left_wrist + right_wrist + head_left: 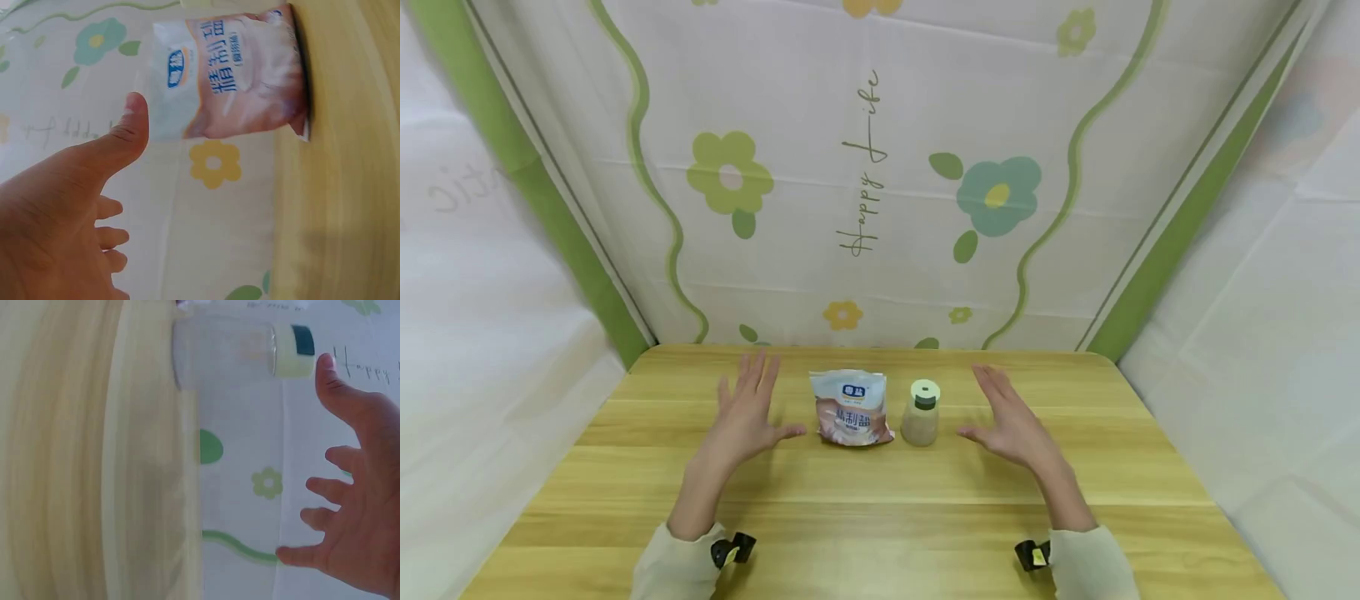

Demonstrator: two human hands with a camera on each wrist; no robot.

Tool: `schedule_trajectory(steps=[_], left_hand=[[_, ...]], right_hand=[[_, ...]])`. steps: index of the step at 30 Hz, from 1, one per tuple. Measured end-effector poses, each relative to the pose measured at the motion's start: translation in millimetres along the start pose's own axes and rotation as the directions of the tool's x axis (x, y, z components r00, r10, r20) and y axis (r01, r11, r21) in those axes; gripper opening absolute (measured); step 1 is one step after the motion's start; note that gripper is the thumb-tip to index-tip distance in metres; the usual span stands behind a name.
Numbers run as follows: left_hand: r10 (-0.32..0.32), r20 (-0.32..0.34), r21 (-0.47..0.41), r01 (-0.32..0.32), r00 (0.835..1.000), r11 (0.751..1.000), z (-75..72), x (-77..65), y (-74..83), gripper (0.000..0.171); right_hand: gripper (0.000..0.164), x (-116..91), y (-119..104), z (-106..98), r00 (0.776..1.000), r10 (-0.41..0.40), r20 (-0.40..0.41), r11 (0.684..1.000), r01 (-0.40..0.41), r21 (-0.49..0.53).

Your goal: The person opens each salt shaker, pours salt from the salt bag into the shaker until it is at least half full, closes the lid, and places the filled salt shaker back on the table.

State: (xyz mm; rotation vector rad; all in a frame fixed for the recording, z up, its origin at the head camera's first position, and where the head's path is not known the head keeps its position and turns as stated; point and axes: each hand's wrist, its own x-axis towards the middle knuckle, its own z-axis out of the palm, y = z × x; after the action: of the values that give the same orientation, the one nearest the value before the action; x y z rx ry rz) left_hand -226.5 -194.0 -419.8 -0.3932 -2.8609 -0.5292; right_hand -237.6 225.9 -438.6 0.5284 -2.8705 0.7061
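A bag of salt (852,408), pale blue above and pinkish brown below with Chinese lettering, stands on the wooden table. Just right of it is a small clear shaker jar (919,423) with a pale green lid and a dark green tab. My left hand (745,421) is held left of the bag, fingers spread and thumb toward it, holding nothing. On the other side, my right hand (1011,425) has its fingers extended and its thumb toward the jar, apart from it. The left wrist view shows the salt bag (244,75) beyond the thumb; the right wrist view shows the jar (228,353) lidded.
The wooden table (880,542) reaches back to a white cloth backdrop (805,100) printed with flowers and lettering. White cloth walls (1262,350) with green trim rise on both sides. Black wrist cameras (733,550) sit at the cuffs.
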Motion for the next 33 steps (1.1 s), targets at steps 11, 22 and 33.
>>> schedule_trajectory(steps=[11,22,33], left_hand=[[0.129,-0.073,-0.223,-0.142,0.989,0.964,-13.3,-2.3,45.0,0.112],[0.272,-0.172,-0.379,-0.319,0.947,0.869,16.4,-10.4,98.6,0.097],[0.205,0.054,-0.547,-0.143,0.977,0.825,70.3,-9.4,142.7,0.088]], right_hand=[[0.092,22.4,-23.5,14.5,0.994,-0.091,-0.064,0.966,0.104,0.236],[0.084,33.6,-27.8,27.4,0.991,-0.111,-0.071,0.920,0.129,0.369],[0.077,35.5,-32.4,25.4,0.992,-0.116,-0.047,0.912,0.126,0.390]])
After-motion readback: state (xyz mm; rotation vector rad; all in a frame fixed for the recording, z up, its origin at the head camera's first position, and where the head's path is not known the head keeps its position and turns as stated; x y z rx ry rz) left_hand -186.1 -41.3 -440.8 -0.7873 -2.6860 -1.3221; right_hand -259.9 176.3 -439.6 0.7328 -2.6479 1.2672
